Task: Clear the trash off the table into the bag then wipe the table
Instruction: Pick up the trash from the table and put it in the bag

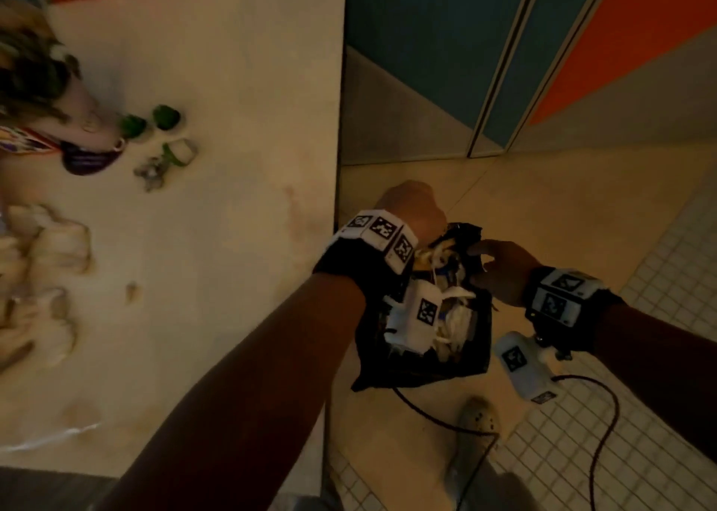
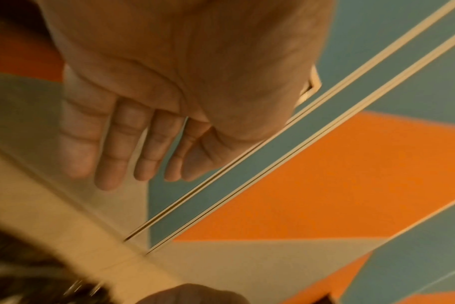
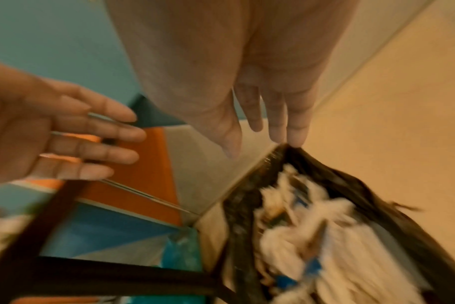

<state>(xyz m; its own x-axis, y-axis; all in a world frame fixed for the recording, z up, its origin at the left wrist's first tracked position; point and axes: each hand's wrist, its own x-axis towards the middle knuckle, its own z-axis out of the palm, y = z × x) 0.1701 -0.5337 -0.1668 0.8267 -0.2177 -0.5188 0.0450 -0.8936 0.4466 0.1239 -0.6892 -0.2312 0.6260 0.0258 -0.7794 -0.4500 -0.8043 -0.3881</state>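
A black trash bag (image 1: 426,369) stands open on the floor just right of the table (image 1: 232,83). It is stuffed with white paper trash (image 3: 312,236). My right hand (image 1: 500,266) holds the bag's rim (image 3: 290,147), which rises to a peak at its fingertips (image 3: 296,137). My left hand (image 1: 411,208) hovers over the bag's far left side, fingers straight and holding nothing (image 2: 122,154). On the table lie crumpled white napkins (image 1: 46,246), two green caps (image 1: 167,116), a purple wrapper (image 1: 89,159) and a small scrap (image 1: 132,291).
A clear ring with a green band (image 1: 178,153) and crumpled foil (image 1: 151,171) lie by the caps. Teal and orange wall panels (image 1: 426,44) rise behind the bag. A shoe (image 1: 475,421) and a dark cable (image 1: 605,433) are on the tiled floor. A dark table leg (image 3: 52,216) stands left of the bag.
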